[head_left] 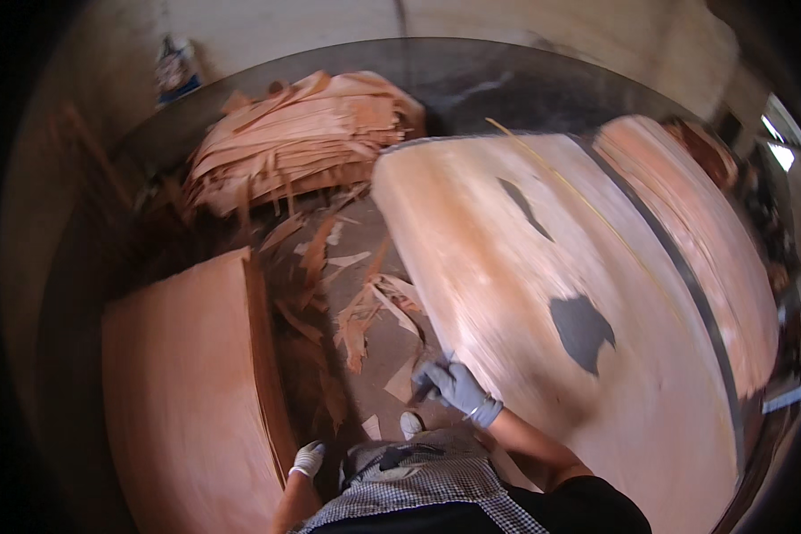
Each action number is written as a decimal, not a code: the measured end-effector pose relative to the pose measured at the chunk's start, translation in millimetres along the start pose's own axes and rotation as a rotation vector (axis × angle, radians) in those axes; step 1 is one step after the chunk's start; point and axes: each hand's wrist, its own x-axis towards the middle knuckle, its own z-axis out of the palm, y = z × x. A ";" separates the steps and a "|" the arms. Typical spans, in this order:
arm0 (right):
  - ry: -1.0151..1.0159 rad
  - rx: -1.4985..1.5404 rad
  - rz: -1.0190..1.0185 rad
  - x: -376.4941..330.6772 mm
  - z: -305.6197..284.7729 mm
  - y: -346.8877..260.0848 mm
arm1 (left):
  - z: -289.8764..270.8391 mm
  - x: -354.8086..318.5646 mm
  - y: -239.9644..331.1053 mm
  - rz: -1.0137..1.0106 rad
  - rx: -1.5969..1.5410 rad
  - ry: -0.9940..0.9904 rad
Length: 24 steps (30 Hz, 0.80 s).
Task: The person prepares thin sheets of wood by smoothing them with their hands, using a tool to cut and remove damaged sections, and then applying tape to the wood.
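Note:
A large thin sheet of reddish wood veneer (543, 294) lies spread in front of me, with two dark ragged holes in it. My right hand (458, 389), in a grey glove, is at the sheet's near left edge. Its fingers are closed around a small dark tool (423, 388), which is blurred. My left hand (309, 459), in a white glove, hangs low beside my checked apron with the fingers curled and nothing visible in it. It is close to the near corner of a flat stack of veneer (187, 392) on my left.
Torn veneer strips and scraps (347, 285) litter the floor between the stacks. A heap of loose strips (303, 133) is piled at the back. Another veneer pile (694, 231) lies right of a dark bar (685, 276).

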 end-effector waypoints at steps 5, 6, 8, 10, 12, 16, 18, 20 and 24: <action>-0.585 0.920 0.020 124.5 41.3 -178.8 | -49.5 2.4 -39.6 0.063 0.903 -0.156; -0.667 0.899 -0.036 148.7 47.0 -201.7 | -51.8 4.1 -36.1 -0.127 0.710 -0.144; -0.995 1.148 -0.215 208.7 81.5 -219.6 | -65.5 3.8 -33.4 -0.409 0.439 -0.059; -1.091 1.427 -0.126 250.2 105.8 -222.0 | -68.5 51.8 -10.6 -0.425 0.385 -0.089; -1.117 1.467 -0.124 302.8 111.9 -238.1 | -85.9 109.6 19.4 -0.397 0.397 -0.115; -1.161 1.446 -0.147 414.7 118.7 -269.7 | -176.8 255.1 85.7 -0.259 0.576 -0.086; -1.092 1.378 -0.176 460.6 122.4 -273.3 | -217.3 355.2 155.0 -0.142 0.652 -0.017; -0.915 1.246 -0.218 496.2 124.1 -261.1 | -228.7 457.2 271.7 -0.022 0.642 0.078; -0.929 1.457 -0.302 578.6 111.5 -300.0 | -278.9 580.4 442.6 0.595 0.638 0.116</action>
